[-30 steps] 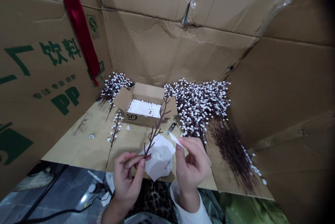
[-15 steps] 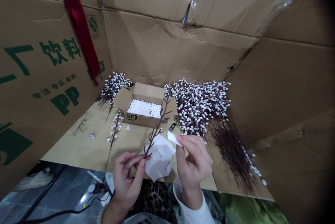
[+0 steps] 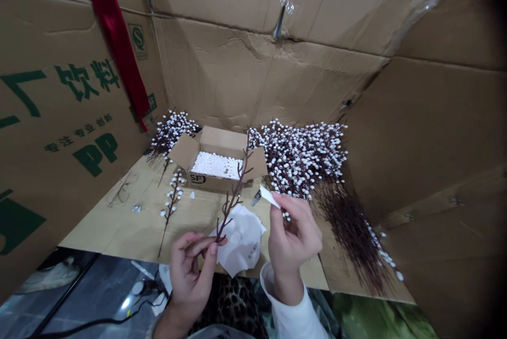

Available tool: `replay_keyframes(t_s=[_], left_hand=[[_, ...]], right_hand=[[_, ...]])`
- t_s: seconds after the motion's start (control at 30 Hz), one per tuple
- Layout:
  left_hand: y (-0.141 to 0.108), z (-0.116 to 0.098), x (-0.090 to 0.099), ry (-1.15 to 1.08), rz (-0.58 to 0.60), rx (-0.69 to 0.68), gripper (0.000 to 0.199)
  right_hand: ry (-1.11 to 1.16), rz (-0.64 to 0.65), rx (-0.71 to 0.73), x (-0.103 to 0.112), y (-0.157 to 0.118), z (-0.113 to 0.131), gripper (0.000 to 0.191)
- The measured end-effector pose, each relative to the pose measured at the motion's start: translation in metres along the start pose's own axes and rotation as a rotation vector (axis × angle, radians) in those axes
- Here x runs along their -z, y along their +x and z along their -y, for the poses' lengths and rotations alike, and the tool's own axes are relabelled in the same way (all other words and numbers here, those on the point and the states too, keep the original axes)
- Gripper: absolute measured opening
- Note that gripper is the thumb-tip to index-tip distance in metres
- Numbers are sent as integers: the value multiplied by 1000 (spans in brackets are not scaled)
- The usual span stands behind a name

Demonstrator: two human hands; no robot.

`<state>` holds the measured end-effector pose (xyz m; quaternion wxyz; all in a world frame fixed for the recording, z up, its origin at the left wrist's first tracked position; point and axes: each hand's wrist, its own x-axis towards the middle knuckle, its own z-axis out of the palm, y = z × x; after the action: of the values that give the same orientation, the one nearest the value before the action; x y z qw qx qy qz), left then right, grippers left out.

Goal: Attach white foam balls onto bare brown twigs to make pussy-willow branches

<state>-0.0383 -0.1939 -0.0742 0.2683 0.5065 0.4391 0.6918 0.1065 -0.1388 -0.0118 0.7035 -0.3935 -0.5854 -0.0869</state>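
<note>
On my feed, the left hand (image 3: 190,275) curls low, thumb and fingers closed on the base of a thin brown artificial twig (image 3: 233,201), which stands upright above a crumpled white paper sheet (image 3: 242,241); the raised right hand (image 3: 295,238) pinches a narrow white paper strip (image 3: 270,197).

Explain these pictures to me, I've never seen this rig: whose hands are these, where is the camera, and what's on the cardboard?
There is no machine here: these are a person's two bare hands, seen through one camera worn on their head, looking forward and down. The left hand pinches a thin brown branch. The right hand pinches a small white strip, perhaps paper. On the flat brown cardboard sheet lie a crumpled white paper sheet, an open cardboard box of small white balls, and a heap of brown branches with white buds.
</note>
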Motion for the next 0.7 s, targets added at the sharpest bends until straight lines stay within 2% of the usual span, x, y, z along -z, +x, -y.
replay_keyframes(t_s=[0.13,0.27,0.47,0.7], left_hand=[[-1,0,-1,-5,12,-7,21],[-1,-1,-1,-9,19,3,21],[-3,5,1,-10,22,5,22],[-9,11,2,-14,21,14,23]], right_hand=[[22,14,31,-7,9,1,35],[45,64,78,-2,7,0,35],[2,-58,33,3,10,-2,35],[-9,68,137,-5,22,1,33]])
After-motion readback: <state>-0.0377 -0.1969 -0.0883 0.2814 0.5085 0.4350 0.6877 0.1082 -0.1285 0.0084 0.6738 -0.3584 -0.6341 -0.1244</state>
